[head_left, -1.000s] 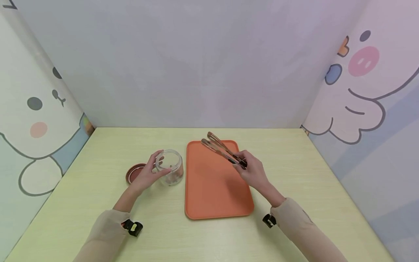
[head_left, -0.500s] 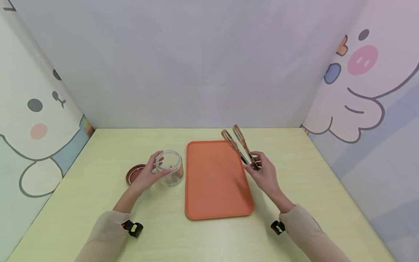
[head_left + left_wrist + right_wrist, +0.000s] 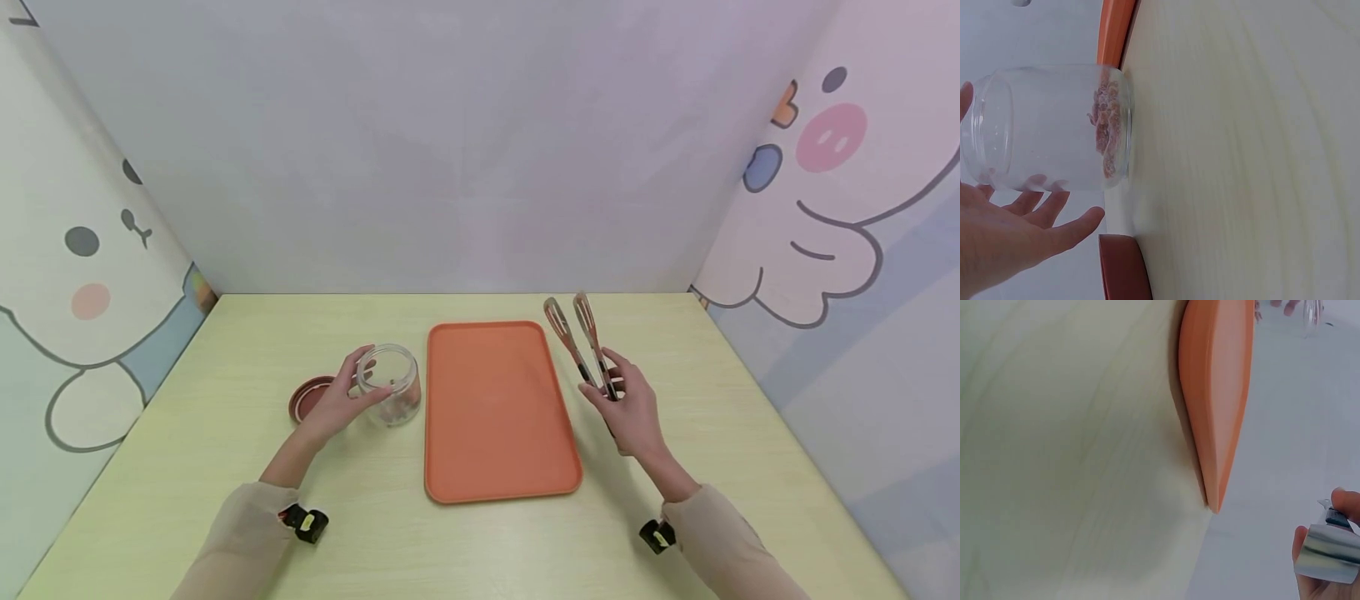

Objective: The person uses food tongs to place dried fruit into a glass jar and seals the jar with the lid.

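Note:
My left hand [image 3: 337, 408] holds a clear glass jar [image 3: 405, 402] near its rim, thumb on the near side and fingers round the far left. The jar stands upright and uncovered on the table. Several reddish, crinkled pieces [image 3: 1107, 119] lie at its bottom in the left wrist view. On the right, my right hand [image 3: 633, 412] grips metal tongs [image 3: 602, 367] with dark grip sections. Their slotted tips point away from me and stand apart, with nothing between them. The right wrist view catches the tongs' shiny metal rear end [image 3: 1329, 550] in the palm.
An orange rectangular tray [image 3: 495, 417] lies between the two hands, just right of the jar. A dark red round lid [image 3: 306, 396] rests on the table behind my left hand, partly covered by it. Cartoon-printed walls [image 3: 810, 250] border the pale table [image 3: 480, 550].
My right hand has moved right with the tongs, from over the tray to past its right edge. The tongs have turned to point more straight ahead. The left hand and jar have stayed put.

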{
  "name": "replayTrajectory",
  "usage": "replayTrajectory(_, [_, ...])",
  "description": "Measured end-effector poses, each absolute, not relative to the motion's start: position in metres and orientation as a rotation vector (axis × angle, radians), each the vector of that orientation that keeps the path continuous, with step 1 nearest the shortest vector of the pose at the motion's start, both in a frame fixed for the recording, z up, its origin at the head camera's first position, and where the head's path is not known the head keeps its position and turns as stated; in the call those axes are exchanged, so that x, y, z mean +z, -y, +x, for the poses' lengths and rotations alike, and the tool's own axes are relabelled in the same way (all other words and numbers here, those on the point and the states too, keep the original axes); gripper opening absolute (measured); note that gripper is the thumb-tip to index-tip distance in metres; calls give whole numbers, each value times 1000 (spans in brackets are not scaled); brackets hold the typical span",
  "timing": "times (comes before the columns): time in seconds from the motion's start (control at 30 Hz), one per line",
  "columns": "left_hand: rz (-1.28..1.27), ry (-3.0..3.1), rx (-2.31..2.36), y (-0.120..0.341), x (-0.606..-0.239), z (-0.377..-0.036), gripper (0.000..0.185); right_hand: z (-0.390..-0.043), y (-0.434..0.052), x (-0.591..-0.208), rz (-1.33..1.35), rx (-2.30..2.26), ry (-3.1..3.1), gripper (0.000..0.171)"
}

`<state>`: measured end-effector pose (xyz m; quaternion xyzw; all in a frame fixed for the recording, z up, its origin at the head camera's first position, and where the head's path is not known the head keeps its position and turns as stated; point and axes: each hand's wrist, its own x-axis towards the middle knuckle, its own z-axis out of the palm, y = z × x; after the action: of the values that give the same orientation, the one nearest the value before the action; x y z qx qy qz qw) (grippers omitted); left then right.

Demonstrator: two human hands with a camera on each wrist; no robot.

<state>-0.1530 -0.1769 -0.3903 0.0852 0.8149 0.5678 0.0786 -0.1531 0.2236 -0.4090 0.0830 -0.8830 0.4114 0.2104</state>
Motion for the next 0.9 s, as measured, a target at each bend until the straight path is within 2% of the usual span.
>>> replayTrajectory(0.47, [267, -2442, 1702, 177, -390, -153, 71, -147, -255, -417, 43, 1147, 2531, 52])
replayTrajectory(0.9, [290, -2454, 1693, 187, -415, -167, 74, -146, -275, -430, -89, 1178, 2635, 56])
